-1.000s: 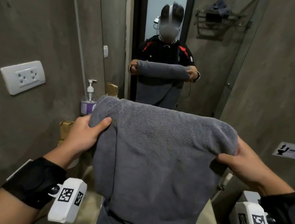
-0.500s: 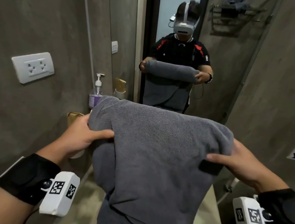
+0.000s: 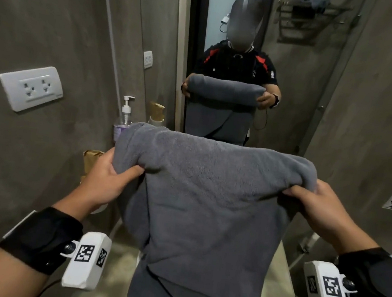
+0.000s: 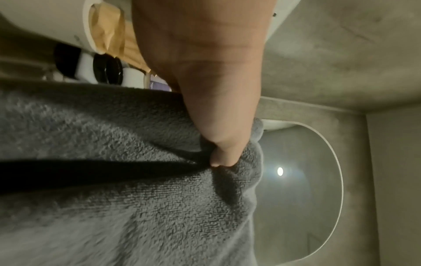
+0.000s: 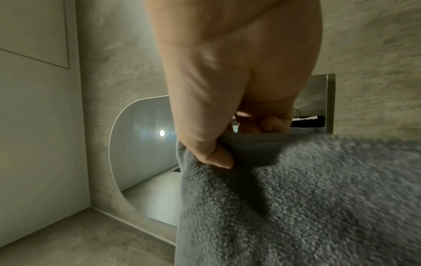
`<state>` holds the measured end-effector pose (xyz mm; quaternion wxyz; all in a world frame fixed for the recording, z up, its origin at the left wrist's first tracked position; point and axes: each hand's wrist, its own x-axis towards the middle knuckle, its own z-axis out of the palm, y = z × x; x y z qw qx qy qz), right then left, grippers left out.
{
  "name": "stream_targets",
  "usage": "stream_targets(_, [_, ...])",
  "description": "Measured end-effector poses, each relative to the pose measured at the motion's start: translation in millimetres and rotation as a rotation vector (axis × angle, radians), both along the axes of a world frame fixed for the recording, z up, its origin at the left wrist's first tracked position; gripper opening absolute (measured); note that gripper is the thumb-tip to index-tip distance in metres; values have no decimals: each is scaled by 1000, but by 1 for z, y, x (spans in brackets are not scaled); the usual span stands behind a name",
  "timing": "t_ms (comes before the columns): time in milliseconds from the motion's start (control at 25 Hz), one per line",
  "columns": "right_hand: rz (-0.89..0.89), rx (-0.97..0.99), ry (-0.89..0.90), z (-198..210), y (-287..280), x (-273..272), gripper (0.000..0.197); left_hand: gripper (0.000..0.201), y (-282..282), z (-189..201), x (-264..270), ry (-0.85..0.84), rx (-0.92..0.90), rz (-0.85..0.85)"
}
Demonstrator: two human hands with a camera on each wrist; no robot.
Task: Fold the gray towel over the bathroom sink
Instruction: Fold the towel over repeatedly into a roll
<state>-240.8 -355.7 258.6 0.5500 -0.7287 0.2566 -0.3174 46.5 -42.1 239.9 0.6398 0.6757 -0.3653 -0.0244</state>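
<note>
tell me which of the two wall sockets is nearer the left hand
The large white double socket on the left wall, well ahead of the left hand. The other socket is smaller in view, higher, and farther back beside the mirror frame.

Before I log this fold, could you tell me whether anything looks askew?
The gray towel hangs unevenly: its lower layers don't line up. The left hand and right hand both grip it.

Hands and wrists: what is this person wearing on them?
Both hands, left hand and right hand, are bare. Each wrist wears a wide black fabric strap carrying a white box-shaped camera unit printed with square black-and-white marker codes. A thin dark cable trails beneath the left unit.
</note>
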Motion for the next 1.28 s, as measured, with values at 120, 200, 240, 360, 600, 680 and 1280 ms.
stream_targets(120, [-41, 3, -39, 4, 1, 4, 15, 32, -3, 7, -1, 103, -60, -3])
stream_targets(200, [-31, 57, -46, 8, 2, 5, 16, 35, -5, 12, -3, 150, -94, 9])
stream_targets(240, [-39, 98, -45, 9, 3, 6, 18, 39, -7, 14, -3, 173, -104, 18])
stream_targets(360, [-64, 117, -83, 10, 2, 7, 18, 56, -9, 16, -1, 264, -115, 32])
stream_targets(600, [-5, 1, -118, 12, 6, 7, 24, 75, -11, 5, -4, 214, -117, -28])
stream_targets(680, [129, 63, -145, 11, 5, 4, 32, 67, -13, 2, -5, 207, -159, -15])
stream_targets(1280, [272, -193, 109, 12, -3, -25, 74, 47, 0, 7, 3, -72, 75, -53])
